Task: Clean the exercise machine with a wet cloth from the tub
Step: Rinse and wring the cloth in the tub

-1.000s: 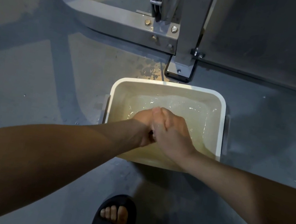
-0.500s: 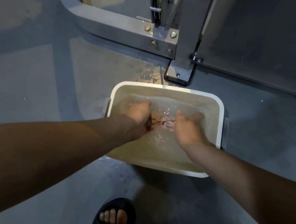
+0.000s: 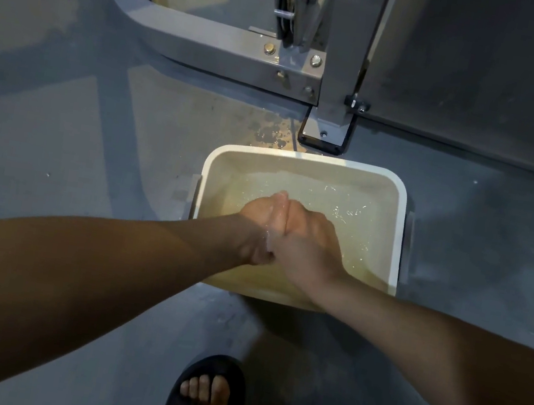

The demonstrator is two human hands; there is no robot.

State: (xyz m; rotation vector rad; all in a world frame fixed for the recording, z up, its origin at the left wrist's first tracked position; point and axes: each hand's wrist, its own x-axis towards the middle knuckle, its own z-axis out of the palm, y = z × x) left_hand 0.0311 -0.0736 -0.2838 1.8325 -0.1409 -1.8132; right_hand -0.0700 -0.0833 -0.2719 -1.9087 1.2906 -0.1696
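A white rectangular tub [image 3: 307, 158] of water stands on the grey floor just in front of the exercise machine's grey steel frame [image 3: 213, 41]. My left hand [image 3: 256, 216] and my right hand [image 3: 310, 240] are pressed together over the water in the tub's middle. Both grip a small pale pink cloth [image 3: 279, 208], of which only a thin strip shows between the hands. The rest of the cloth is hidden inside my fists. Water runs off near the wrists.
The machine's pulley and bolted bracket [image 3: 291, 43] rise behind the tub, with a black-edged foot plate [image 3: 326, 131] touching the floor. Water splashes [image 3: 269, 131] mark the floor by the tub's far edge. My foot in a black sandal [image 3: 205, 396] stands near the tub's front.
Half a second ago my hands were apart in the water with the cloth stretched between them. Now they have come together over the water, bunching the cloth.
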